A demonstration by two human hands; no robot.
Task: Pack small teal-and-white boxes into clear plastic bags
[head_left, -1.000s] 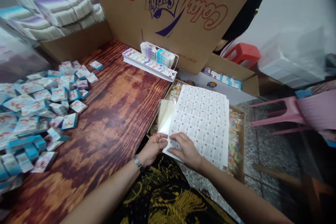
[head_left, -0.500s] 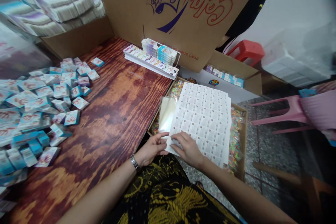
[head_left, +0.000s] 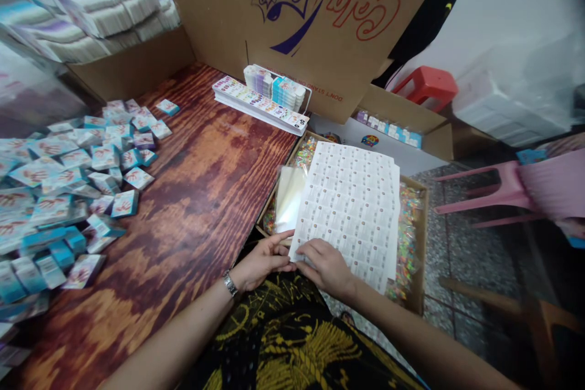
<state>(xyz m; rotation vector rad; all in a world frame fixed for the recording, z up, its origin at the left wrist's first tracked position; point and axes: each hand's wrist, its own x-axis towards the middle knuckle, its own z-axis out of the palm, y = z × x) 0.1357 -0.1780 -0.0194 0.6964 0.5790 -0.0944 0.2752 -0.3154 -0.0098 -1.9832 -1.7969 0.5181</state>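
A white sheet of small printed labels (head_left: 354, 207) lies over a shallow cardboard box (head_left: 418, 301) filled with colourful candy packets. My left hand (head_left: 260, 263), with a watch on its wrist, pinches the sheet's near left corner. My right hand (head_left: 326, 268) presses closed fingers on the same corner, picking at a label. A clear plastic sleeve (head_left: 289, 198) lies beside the sheet on the left.
A brown wooden table (head_left: 192, 195) holds a heap of small blue and white boxes (head_left: 68, 189) at the left and a white rack of small packs (head_left: 269, 100) at the back. A large cardboard carton (head_left: 297, 18) stands behind. Pink chair (head_left: 516, 189) and red stool (head_left: 425, 82) at right.
Both hands stay at the sheet's near corner; the fingers have closed in a little on it. The view has shifted slightly.
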